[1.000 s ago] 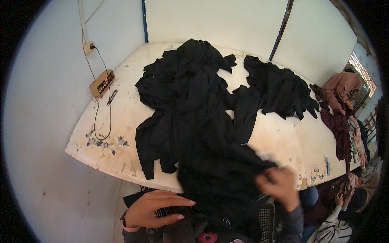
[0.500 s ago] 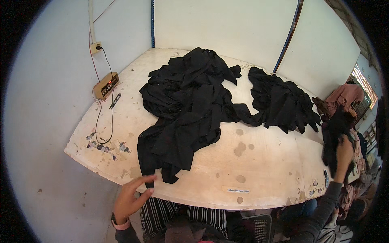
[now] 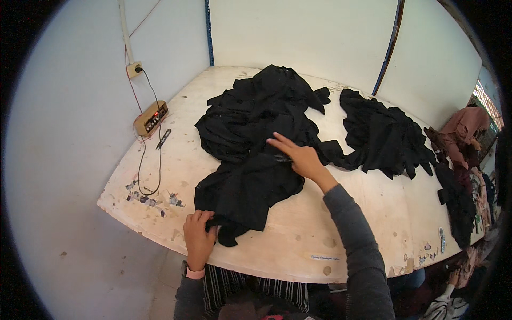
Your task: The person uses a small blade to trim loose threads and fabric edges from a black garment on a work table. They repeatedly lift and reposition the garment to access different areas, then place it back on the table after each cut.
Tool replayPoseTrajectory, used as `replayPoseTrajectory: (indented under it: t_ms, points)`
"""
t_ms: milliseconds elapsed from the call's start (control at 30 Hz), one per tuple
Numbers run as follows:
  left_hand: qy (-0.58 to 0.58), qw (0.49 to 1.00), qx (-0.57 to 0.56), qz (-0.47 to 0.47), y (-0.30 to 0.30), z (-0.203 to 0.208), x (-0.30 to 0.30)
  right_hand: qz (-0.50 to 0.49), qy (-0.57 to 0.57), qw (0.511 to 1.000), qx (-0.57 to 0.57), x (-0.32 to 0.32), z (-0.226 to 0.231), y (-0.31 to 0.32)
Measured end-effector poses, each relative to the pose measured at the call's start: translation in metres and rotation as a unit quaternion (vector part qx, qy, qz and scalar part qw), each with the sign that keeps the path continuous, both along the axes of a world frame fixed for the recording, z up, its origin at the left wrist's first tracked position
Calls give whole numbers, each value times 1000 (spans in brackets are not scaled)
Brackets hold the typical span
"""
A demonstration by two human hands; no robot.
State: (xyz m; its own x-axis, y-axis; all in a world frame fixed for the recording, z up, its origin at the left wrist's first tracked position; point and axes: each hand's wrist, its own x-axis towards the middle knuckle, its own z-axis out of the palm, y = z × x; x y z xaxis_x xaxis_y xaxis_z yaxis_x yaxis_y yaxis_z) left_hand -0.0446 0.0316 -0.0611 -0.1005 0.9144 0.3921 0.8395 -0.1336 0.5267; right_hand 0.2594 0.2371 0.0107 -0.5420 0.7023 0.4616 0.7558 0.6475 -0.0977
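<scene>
The left hand sits at the near edge of the table, its fingers curled closed over the lowest corner of a black garment, pinching the cloth where it hangs toward the table's rim. A pale pink watch strap circles that wrist. The right hand reaches farther out, palm down on the same garment, with fingers stretched out flat and slightly spread across the cloth; a grey sleeve covers its forearm.

The garment lies crumpled across the middle of the worn white table, its near end between the two hands and its far end running into a larger pile of black clothes heaped toward the wall. A second heap of black fabric lies to the right, joined to the first by a narrow strip of cloth. At the table's left side sit a small tan box with red lights and, just beside it, small thread snips; a thin black cable runs from a wall socket down across the tabletop. Pink and dark red clothes are stacked beyond the right end.
</scene>
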Motion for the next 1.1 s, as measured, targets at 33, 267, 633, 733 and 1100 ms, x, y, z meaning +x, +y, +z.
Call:
replayPoseTrajectory:
  t_ms: [33,267,633,733,1100]
  points:
    - [-23,1000,-13,-4,3,2,-4,-3,-41,999,35,-6,-12,12]
    - [-27,997,-22,65,-17,15,-67,-21,-30,985,170,18,-17,37]
    - [203,920,223,-249,47,156,54,207,298,923,132,-37,50,-121]
    - [34,910,276,-308,86,138,42,181,495,846,-76,-70,37,-151]
    - [4,927,204,-315,87,194,59,113,451,885,-27,-19,95,-149]
